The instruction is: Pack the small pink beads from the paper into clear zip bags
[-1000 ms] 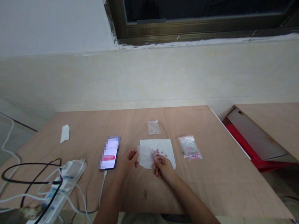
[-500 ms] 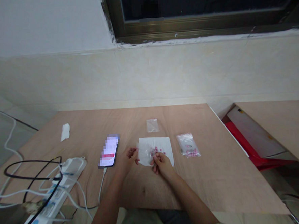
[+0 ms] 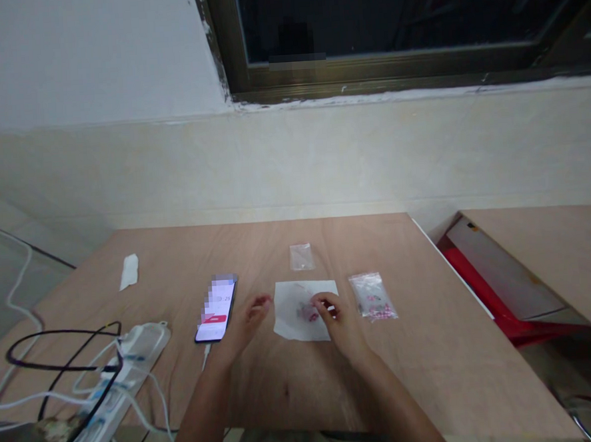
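A white sheet of paper (image 3: 288,328) lies on the wooden table in front of me. Over it is a small clear plastic bag (image 3: 303,306), blurred, with dark pink beads (image 3: 312,317) at its lower part; whether these are inside it or on the paper is unclear. My right hand (image 3: 342,321) is at the paper's right side, thumb and forefinger pinched at the bag's edge. To the left of the sheet, my left hand (image 3: 251,320) hovers with loosely curled fingers apart, holding nothing.
Beyond the paper lies a flat clear bag (image 3: 302,256). A bag of pink beads (image 3: 373,297) rests to the right. Leftward are a phone (image 3: 215,309) on a white cable, a scrap of white paper (image 3: 129,271), and a power strip (image 3: 133,351) with tangled cords.
My left hand has come away from the bag's left side and its fingers have loosened. My right hand has shifted right, the bag with it. The view has tilted up slightly.
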Available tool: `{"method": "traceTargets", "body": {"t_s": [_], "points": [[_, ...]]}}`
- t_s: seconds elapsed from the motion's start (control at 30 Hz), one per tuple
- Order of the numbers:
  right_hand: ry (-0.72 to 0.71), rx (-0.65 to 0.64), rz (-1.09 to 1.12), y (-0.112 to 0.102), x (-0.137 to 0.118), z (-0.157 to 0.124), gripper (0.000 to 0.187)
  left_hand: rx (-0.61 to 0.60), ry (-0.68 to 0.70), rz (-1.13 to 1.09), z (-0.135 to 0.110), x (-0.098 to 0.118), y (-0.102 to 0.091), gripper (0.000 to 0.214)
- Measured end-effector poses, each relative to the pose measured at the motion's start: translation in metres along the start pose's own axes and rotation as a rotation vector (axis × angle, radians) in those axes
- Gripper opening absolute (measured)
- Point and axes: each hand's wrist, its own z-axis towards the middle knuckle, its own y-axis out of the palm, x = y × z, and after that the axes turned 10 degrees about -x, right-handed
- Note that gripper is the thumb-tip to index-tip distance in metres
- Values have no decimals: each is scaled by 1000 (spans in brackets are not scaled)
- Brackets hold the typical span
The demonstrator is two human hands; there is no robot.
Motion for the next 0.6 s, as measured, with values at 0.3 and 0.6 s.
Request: {"method": "traceTargets", "body": {"t_s": [0.3, 0.6], "points": [[12, 2, -28, -3, 0, 5, 20, -204, 134, 80, 13, 21, 24, 18], [44, -2, -36, 5, 4, -2, 19, -217, 79, 110, 2, 11, 20, 17]]}}
